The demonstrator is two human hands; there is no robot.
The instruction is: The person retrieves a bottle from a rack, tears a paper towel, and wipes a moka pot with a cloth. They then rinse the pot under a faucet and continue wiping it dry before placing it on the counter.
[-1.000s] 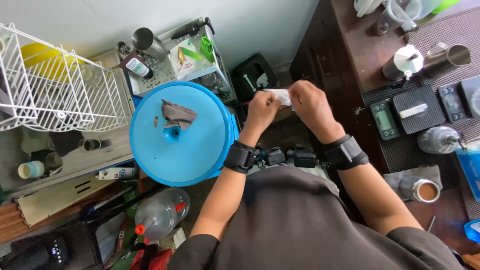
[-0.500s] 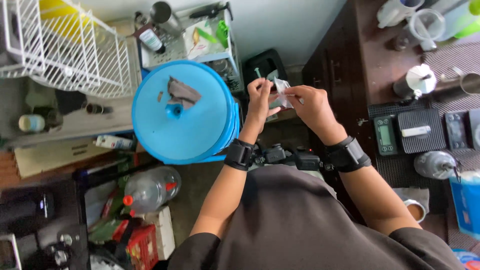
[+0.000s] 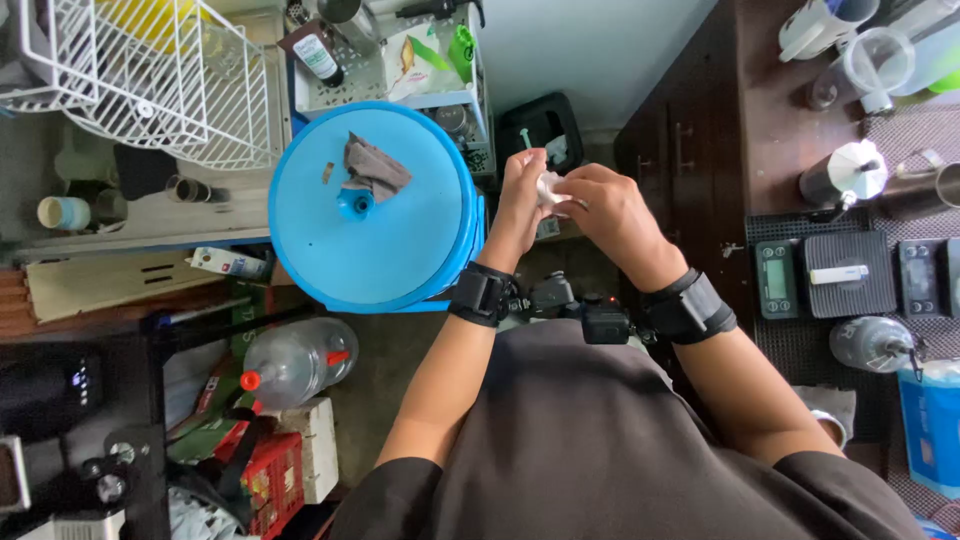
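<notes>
Both my hands meet in front of me, above the floor between a blue barrel and a dark counter. My left hand and my right hand together pinch a small crumpled white piece of paper or tissue. Each wrist wears a black band. The round blue barrel lid lies just left of my left hand, with a grey rag on it.
A dark wooden counter on the right carries a moka pot, digital scales, cups and a metal jug. A white wire rack is at top left. A black bin, a plastic water bottle and crates stand on the floor.
The view has shifted so the barrel and hands sit lower and more central. My hands stay together on the white piece, working it between the fingers.
</notes>
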